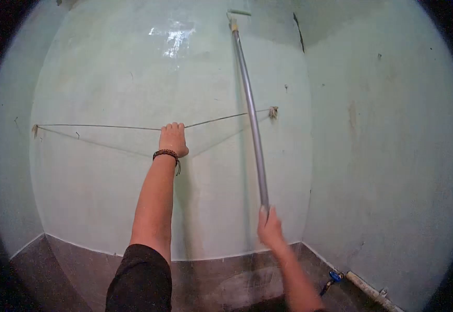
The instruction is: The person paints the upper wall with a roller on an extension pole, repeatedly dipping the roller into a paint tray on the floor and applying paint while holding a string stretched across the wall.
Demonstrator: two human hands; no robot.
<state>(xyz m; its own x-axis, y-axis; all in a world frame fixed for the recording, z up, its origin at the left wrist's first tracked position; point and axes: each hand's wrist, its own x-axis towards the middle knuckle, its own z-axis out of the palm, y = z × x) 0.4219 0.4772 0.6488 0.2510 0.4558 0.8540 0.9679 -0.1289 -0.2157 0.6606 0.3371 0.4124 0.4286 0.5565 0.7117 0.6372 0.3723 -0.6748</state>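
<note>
My left hand reaches up and hooks its fingers over a thin wire strung across the pale green wall, pulling it down a little. A beaded bracelet sits on that wrist. My right hand is closed around the lower end of a long grey pole. The pole runs up to a paint roller pressed against the wall near the top, where wet paint shines.
The wire is tied to nails at the left and right. A corner meets a second green wall on the right. Another roller with a blue part lies on the dark floor by that wall.
</note>
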